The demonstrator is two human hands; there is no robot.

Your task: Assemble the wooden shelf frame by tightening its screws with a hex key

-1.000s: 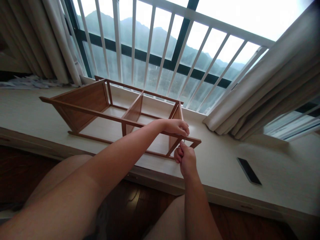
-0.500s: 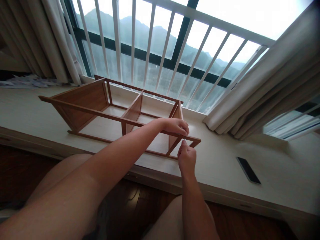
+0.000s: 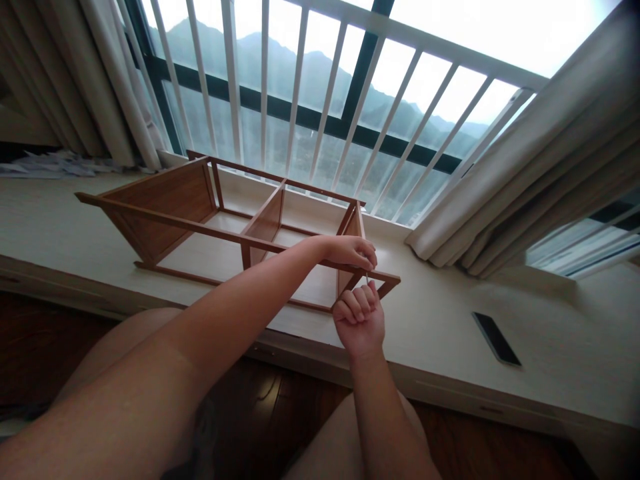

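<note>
A brown wooden shelf frame [image 3: 170, 200] lies on its side on the pale window ledge [image 3: 440, 320], with two inner dividers. My left hand [image 3: 353, 252] rests closed over the frame's near top rail, close to its right end. Just below it, my right hand [image 3: 357, 319] is curled into a fist, palm turned up, around a thin metal tool [image 3: 367, 277] whose tip meets the rail by my left fingers. The tool is too small to name.
A dark phone [image 3: 497, 339] lies flat on the ledge to the right. White window bars [image 3: 325, 100] and beige curtains [image 3: 525, 167] stand behind. Crumpled paper [image 3: 55, 163] sits at far left. My bare knees and dark wood floor [image 3: 280, 407] are below.
My right hand has rotated at the wrist, from thumb-up to palm-up with curled fingers showing, staying at the rail's right end. My left hand and the frame have stayed put.
</note>
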